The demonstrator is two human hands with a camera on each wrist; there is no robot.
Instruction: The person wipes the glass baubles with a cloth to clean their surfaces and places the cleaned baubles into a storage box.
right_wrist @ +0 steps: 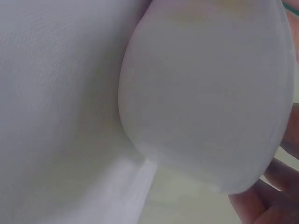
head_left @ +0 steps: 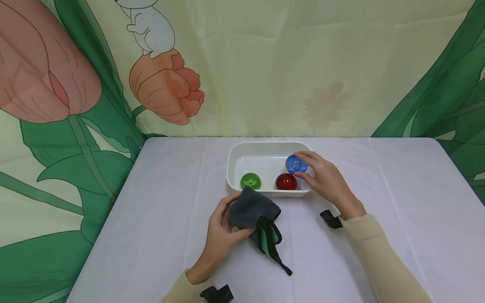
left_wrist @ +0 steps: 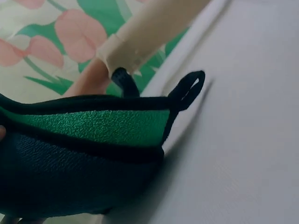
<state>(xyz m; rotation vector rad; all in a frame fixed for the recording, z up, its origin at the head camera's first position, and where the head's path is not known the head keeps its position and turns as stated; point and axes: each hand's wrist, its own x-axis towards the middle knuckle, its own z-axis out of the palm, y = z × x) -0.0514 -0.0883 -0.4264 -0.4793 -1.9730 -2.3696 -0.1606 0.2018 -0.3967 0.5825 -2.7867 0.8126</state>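
My right hand (head_left: 329, 182) pinches a clear blue ball (head_left: 295, 164) between thumb and fingers, at the right end of a white tray (head_left: 259, 160). Inside the tray, a red ball (head_left: 286, 182) lies just below the blue one, and a green ball (head_left: 250, 181) lies near the left front corner. In front of the tray, my left hand (head_left: 219, 237) grips a folded dark grey cloth (head_left: 251, 208) with a green inner side, black edging and a hanging loop. The right wrist view shows mostly the tray's outer wall (right_wrist: 205, 102), which hides the balls there.
A white cloth covers the table (head_left: 151, 235). Behind it hangs a curtain (head_left: 257, 75) printed with tulips and leaves. Black wrist straps sit at both sleeves, the right strap (head_left: 331, 219) close to the table.
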